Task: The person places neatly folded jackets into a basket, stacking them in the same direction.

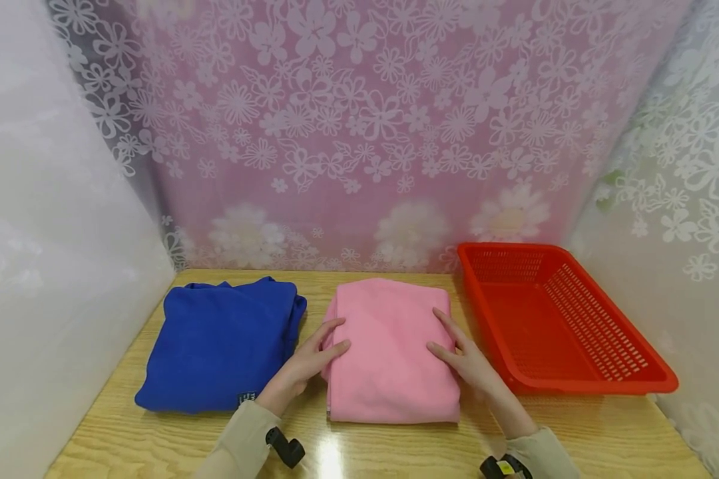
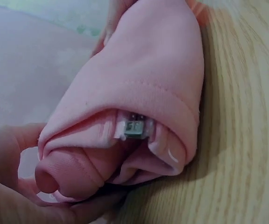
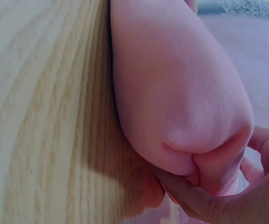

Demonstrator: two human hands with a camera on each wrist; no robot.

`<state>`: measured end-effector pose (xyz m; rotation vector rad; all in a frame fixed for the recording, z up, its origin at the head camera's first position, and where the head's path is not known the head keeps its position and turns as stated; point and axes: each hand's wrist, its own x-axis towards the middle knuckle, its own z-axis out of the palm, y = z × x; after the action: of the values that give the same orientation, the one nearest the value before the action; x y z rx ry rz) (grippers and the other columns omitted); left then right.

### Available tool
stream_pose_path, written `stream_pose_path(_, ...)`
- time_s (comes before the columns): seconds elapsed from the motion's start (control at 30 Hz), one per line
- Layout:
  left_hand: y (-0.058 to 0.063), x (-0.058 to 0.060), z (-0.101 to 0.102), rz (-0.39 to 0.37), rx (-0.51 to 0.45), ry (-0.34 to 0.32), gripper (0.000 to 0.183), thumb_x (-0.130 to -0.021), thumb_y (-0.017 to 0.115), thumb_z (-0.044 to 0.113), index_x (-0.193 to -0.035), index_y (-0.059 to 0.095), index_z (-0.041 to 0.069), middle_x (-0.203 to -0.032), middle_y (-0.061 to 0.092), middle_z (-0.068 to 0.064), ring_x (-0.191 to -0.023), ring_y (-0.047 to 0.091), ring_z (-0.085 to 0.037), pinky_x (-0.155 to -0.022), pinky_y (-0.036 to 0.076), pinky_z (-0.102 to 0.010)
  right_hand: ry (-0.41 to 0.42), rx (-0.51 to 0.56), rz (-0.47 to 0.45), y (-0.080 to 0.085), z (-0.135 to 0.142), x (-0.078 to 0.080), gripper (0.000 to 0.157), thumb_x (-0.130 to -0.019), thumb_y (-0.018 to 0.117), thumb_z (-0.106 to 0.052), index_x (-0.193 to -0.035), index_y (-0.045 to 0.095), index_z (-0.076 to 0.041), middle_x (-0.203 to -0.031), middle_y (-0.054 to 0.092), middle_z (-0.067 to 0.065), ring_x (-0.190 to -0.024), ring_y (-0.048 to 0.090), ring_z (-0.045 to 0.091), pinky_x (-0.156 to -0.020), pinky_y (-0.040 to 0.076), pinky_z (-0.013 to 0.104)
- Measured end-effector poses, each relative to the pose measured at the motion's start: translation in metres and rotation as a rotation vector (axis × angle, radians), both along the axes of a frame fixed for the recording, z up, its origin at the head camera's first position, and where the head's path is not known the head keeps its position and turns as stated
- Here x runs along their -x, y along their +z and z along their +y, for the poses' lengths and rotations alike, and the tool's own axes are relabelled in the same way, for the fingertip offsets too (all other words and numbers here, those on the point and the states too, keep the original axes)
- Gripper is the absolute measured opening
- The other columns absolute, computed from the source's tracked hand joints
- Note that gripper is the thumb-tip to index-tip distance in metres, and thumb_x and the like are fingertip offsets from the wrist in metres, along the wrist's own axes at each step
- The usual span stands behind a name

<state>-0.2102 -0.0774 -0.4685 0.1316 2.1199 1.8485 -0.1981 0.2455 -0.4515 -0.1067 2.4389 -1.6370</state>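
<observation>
A folded pink garment (image 1: 392, 359) lies on the wooden table in front of me. My left hand (image 1: 302, 364) grips its left side, with the thumb and a finger over the top edge. From the other side my right hand (image 1: 469, 362) holds the right edge in the same way. In the left wrist view, layered folds and a small tag (image 2: 134, 129) show at the garment's end, and fingers reach beneath it. The right wrist view shows a rounded pink fold (image 3: 186, 93) between thumb and fingers.
A folded blue garment (image 1: 218, 346) with a dark label rests at the left. To the right stands a red plastic basket (image 1: 485, 313) with perforated walls and nothing in it. Flowered curtains (image 1: 359, 133) enclose the table (image 1: 359, 452) at the back and sides.
</observation>
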Motion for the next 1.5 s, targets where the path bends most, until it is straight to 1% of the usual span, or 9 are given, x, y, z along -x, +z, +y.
stream_pose_path(0.1, 0.001, 0.0, -0.001, -0.009, -0.023, -0.011, 0.064, -0.098, 0.069, 0.035, -0.154, 0.043, 0.021, -0.16, 0.029, -0.021, -0.135, 0.04, -0.037, -0.109, 0.035, -0.056, -0.011, 0.03, -0.018, 0.001, -0.001, -0.002, 0.078, -0.099, 0.066, -0.031, -0.163, 0.02, -0.034, -0.17, 0.003, 0.016, -0.152, 0.009, 0.046, -0.115, 0.023, 0.069)
stream_pose_path(0.3, 0.005, 0.0, -0.004, -0.054, -0.076, -0.045, 0.065, -0.097, 0.07, 0.037, -0.154, 0.043, 0.025, -0.152, 0.039, -0.019, -0.111, 0.06, -0.027, -0.091, 0.051, -0.038, -0.033, 0.068, -0.048, 0.007, -0.003, -0.008, 0.078, -0.099, 0.067, -0.027, -0.163, 0.022, -0.033, -0.169, 0.006, 0.019, -0.149, 0.018, 0.045, -0.113, 0.032, 0.066)
stream_pose_path(0.43, 0.014, 0.001, -0.008, -0.071, -0.134, -0.079, 0.065, -0.098, 0.069, 0.034, -0.155, 0.041, 0.023, -0.143, 0.049, -0.019, -0.098, 0.066, -0.02, -0.081, 0.056, -0.031, -0.045, 0.092, -0.06, 0.018, -0.005, -0.012, 0.078, -0.098, 0.069, -0.024, -0.162, 0.025, -0.033, -0.166, 0.016, 0.023, -0.133, 0.041, 0.04, -0.098, 0.051, 0.049)
stream_pose_path(0.57, 0.027, 0.0, -0.015, -0.07, -0.166, -0.107, 0.064, -0.099, 0.068, 0.028, -0.156, 0.04, 0.021, -0.136, 0.056, -0.018, -0.092, 0.069, -0.017, -0.077, 0.057, -0.029, -0.048, 0.135, -0.068, 0.032, -0.007, -0.016, 0.079, -0.097, 0.069, -0.021, -0.162, 0.027, -0.033, -0.159, 0.029, 0.027, -0.111, 0.055, 0.03, -0.081, 0.054, 0.034)
stream_pose_path(0.7, 0.04, -0.001, -0.021, -0.056, -0.196, -0.141, 0.064, -0.101, 0.066, 0.025, -0.158, 0.038, 0.021, -0.135, 0.057, -0.018, -0.087, 0.072, -0.016, -0.072, 0.06, -0.029, -0.041, 0.156, -0.06, 0.047, -0.008, -0.018, 0.079, -0.098, 0.069, -0.02, -0.162, 0.026, -0.035, -0.154, 0.034, 0.026, -0.107, 0.058, 0.027, -0.081, 0.056, 0.034)
stream_pose_path(0.8, 0.048, -0.001, -0.024, -0.04, -0.202, -0.154, 0.064, -0.101, 0.066, 0.025, -0.158, 0.037, 0.023, -0.139, 0.053, -0.02, -0.087, 0.073, -0.018, -0.072, 0.061, -0.032, -0.026, 0.148, -0.039, 0.056, -0.008, -0.019, 0.078, -0.098, 0.068, -0.022, -0.162, 0.025, -0.036, -0.157, 0.031, 0.024, -0.114, 0.056, 0.029, -0.083, 0.058, 0.035)
stream_pose_path(1.17, 0.066, 0.0, -0.018, -0.005, -0.184, -0.147, 0.062, -0.1, 0.067, 0.027, -0.155, 0.04, 0.026, -0.141, 0.052, -0.018, -0.095, 0.071, -0.017, -0.074, 0.06, -0.029, -0.003, 0.134, 0.002, 0.073, 0.001, -0.023, 0.078, -0.098, 0.068, -0.028, -0.162, 0.024, -0.037, -0.157, 0.033, 0.02, -0.125, 0.048, 0.035, -0.086, 0.058, 0.036)
stream_pose_path(1.33, 0.079, 0.002, -0.008, 0.015, -0.155, -0.139, 0.06, -0.099, 0.068, 0.031, -0.154, 0.042, 0.03, -0.143, 0.051, -0.016, -0.092, 0.07, -0.016, -0.072, 0.058, -0.029, -0.006, 0.128, 0.021, 0.086, 0.01, -0.025, 0.076, -0.1, 0.066, -0.028, -0.162, 0.023, -0.035, -0.155, 0.036, 0.022, -0.117, 0.053, 0.029, -0.084, 0.057, 0.033)
stream_pose_path(1.5, 0.097, 0.007, 0.011, 0.058, -0.14, -0.136, 0.057, -0.099, 0.068, 0.033, -0.151, 0.046, 0.033, -0.145, 0.049, -0.012, -0.098, 0.067, -0.018, -0.075, 0.057, -0.03, -0.019, 0.139, 0.021, 0.107, 0.027, -0.027, 0.072, -0.103, 0.062, -0.03, -0.162, 0.022, -0.038, -0.154, 0.033, 0.02, -0.104, 0.057, 0.019, -0.077, 0.056, 0.03)
